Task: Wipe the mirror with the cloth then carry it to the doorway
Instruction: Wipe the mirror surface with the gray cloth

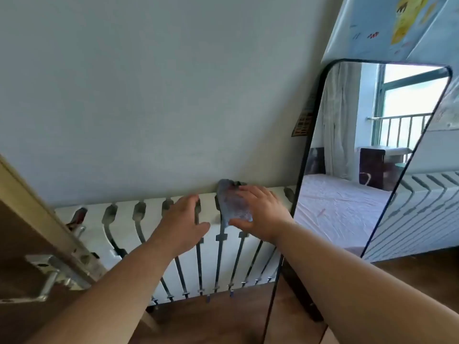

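Grey cloth (232, 204) draped over top of white radiator (173, 244) against the wall; right hand (258, 209) lies on it, grip loose, fingers spread; left hand (185, 219) just beside, open, empty; black-framed mirror (360, 157) leans at right, untouched

both hands outstretched, left hand (185, 220) fingers spread, right hand (258, 211) flat
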Motion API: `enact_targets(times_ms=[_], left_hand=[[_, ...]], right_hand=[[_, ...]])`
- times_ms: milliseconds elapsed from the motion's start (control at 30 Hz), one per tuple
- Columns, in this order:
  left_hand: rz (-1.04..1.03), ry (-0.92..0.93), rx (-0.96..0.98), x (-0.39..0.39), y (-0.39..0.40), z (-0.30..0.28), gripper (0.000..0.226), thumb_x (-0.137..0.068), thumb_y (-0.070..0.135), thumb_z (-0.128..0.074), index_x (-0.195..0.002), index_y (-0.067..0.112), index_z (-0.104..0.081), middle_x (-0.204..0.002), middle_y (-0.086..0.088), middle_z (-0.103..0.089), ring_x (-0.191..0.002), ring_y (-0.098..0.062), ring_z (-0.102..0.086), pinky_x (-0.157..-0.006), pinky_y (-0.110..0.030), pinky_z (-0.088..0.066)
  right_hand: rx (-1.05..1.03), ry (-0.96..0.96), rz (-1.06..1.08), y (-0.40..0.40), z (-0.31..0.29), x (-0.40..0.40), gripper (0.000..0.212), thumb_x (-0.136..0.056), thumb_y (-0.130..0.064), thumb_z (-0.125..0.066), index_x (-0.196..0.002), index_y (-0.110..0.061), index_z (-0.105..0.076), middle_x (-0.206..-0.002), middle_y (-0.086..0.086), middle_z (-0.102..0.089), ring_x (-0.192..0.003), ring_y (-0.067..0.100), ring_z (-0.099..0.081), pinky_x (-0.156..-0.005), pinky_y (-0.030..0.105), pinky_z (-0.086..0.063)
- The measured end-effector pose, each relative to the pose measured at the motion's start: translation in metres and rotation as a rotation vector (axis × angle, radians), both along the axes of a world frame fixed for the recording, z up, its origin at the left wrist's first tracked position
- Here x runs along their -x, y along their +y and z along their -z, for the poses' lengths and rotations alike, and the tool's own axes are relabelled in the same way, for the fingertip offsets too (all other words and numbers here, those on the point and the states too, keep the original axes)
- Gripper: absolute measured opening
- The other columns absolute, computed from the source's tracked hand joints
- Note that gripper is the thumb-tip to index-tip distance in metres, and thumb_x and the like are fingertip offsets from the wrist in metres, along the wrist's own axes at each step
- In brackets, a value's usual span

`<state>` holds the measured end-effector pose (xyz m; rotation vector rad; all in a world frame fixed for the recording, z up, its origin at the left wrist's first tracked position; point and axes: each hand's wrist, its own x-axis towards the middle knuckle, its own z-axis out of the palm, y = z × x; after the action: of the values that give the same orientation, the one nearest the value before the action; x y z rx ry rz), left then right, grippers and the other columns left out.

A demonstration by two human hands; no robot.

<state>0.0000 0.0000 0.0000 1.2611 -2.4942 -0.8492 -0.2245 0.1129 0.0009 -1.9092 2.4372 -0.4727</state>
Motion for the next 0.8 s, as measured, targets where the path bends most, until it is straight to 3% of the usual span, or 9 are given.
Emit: enact_targets(times_ms=[67,133,267,433,500,533,600,667,800], left_hand=[[0.116,-0.152,0.145,0.001,-0.007,0.013,0.075,-0.083,0.049,-0.067,-0.149,0.02,-0.049,-0.16,-0.001,-0.049,-0.153,-0.031,-0.042,-0.122,-0.044,-0.035],[0.19,-0.311,0.187,0.0,-0.009,0.029,0.1,-0.086,0.052,-0.062,-0.17,0.016,-0.022,-0.184,-0.004,-0.014,-0.171,-0.031,-0.005,-0.139,-0.052,-0.007],[0.197,-0.387,0.261,0.0,-0.002,0.036,0.11,-0.092,0.052,-0.055,-0.174,0.015,0.009,-0.186,-0.004,0.013,-0.17,-0.028,0.021,-0.137,-0.057,0.014],[0.182,-0.33,0.249,-0.001,-0.002,0.034,0.103,-0.094,0.051,-0.053,-0.174,0.018,0.001,-0.187,-0.002,0.004,-0.171,-0.024,0.014,-0.137,-0.058,0.011],[0.16,-0.266,0.209,0.0,-0.003,0.031,0.099,-0.096,0.05,-0.055,-0.174,0.019,-0.002,-0.187,-0.001,-0.001,-0.172,-0.023,0.011,-0.137,-0.058,0.012],[0.139,-0.246,0.189,0.0,-0.002,0.027,0.097,-0.097,0.05,-0.056,-0.174,0.02,-0.004,-0.186,0.0,-0.004,-0.172,-0.022,0.009,-0.137,-0.058,0.012],[0.126,-0.186,0.144,0.002,-0.003,0.02,0.092,-0.102,0.051,-0.057,-0.173,0.02,-0.009,-0.186,-0.001,-0.009,-0.172,-0.022,0.004,-0.137,-0.058,0.011],[0.096,-0.105,0.084,0.003,-0.002,0.009,0.087,-0.104,0.05,-0.059,-0.173,0.021,-0.014,-0.185,0.0,-0.013,-0.172,-0.024,-0.002,-0.138,-0.056,0.008],[0.016,0.122,-0.062,0.007,0.004,-0.014,0.076,-0.105,0.044,-0.065,-0.17,0.031,-0.026,-0.181,0.007,-0.027,-0.168,-0.025,-0.022,-0.135,-0.049,-0.022]], right_hand=[[-0.158,0.156,-0.073,-0.01,0.011,0.004,0.111,-0.08,-0.086,-0.061,-0.168,-0.03,-0.024,-0.178,-0.009,-0.021,-0.164,0.018,-0.015,-0.132,0.041,-0.011],[-0.251,0.238,-0.117,-0.017,0.025,0.008,0.12,-0.081,-0.092,-0.051,-0.171,-0.025,-0.006,-0.18,-0.006,-0.003,-0.167,0.019,0.0,-0.134,0.045,-0.001],[-0.206,0.287,-0.131,-0.023,0.043,0.014,0.095,-0.099,-0.075,-0.041,-0.171,-0.021,-0.011,-0.181,0.002,-0.012,-0.167,0.023,-0.006,-0.135,0.052,-0.008],[-0.135,0.138,-0.083,-0.021,0.028,0.004,0.067,-0.109,-0.056,-0.03,-0.169,-0.027,-0.022,-0.178,-0.007,-0.016,-0.165,0.012,-0.006,-0.13,0.034,0.008],[-0.132,-0.085,0.023,-0.019,0.015,-0.005,0.058,-0.113,-0.052,-0.032,-0.166,-0.03,-0.032,-0.175,-0.009,-0.023,-0.162,0.011,-0.012,-0.129,0.03,-0.001],[-0.118,-0.227,0.118,-0.018,0.008,-0.012,0.053,-0.113,-0.052,-0.033,-0.16,-0.029,-0.044,-0.17,-0.002,-0.04,-0.159,0.02,-0.029,-0.129,0.034,-0.02],[-0.04,-0.635,0.327,-0.016,-0.007,-0.023,0.044,-0.112,-0.053,-0.036,-0.123,-0.021,-0.064,-0.129,0.016,-0.07,-0.122,0.038,-0.064,-0.093,0.039,-0.059],[0.168,-1.002,0.475,-0.009,-0.02,-0.033,0.041,-0.109,-0.055,-0.044,-0.102,-0.019,-0.063,-0.107,0.016,-0.073,-0.102,0.035,-0.07,-0.08,0.04,-0.059],[0.554,-1.626,0.56,0.027,-0.041,-0.039,0.048,-0.096,-0.061,-0.067,-0.114,-0.017,-0.073,-0.112,0.011,-0.081,-0.105,0.033,-0.077,-0.097,0.055,-0.061]])
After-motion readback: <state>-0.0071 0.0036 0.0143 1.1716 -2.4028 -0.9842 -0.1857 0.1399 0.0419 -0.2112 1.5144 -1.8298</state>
